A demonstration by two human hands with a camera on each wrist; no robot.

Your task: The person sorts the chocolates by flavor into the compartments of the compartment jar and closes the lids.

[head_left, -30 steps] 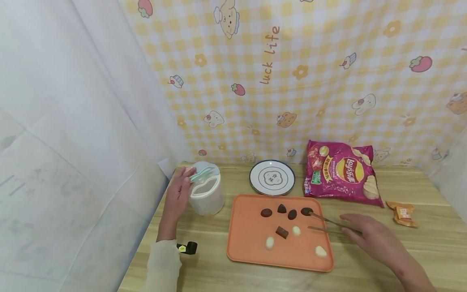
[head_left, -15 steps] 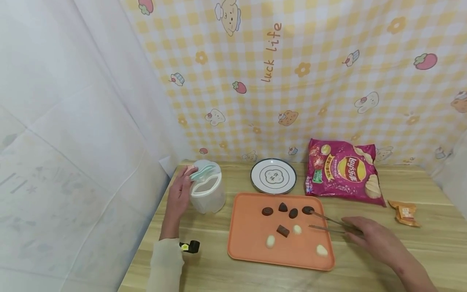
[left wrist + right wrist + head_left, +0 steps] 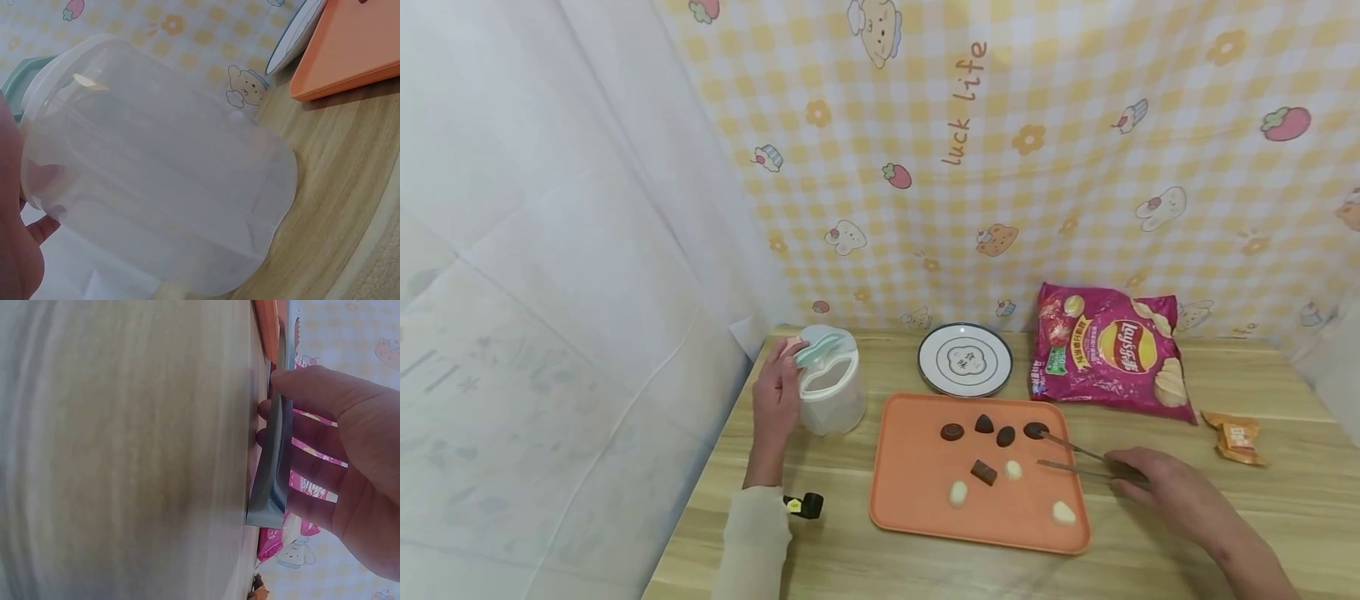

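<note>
Head view shows my left hand [image 3: 777, 398] holding the lidded clear jar [image 3: 829, 382] left of the orange tray [image 3: 917, 492], my right hand [image 3: 1172, 493] pinching tongs [image 3: 1078, 460] beside the far-right chocolate [image 3: 1035, 430]; I judge all eight sweets unmoved.

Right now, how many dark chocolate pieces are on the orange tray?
5. Four sit in a row near the far edge of the orange tray: by the tongs' tips. One square piece lies mid-tray. None seems hidden.
</note>
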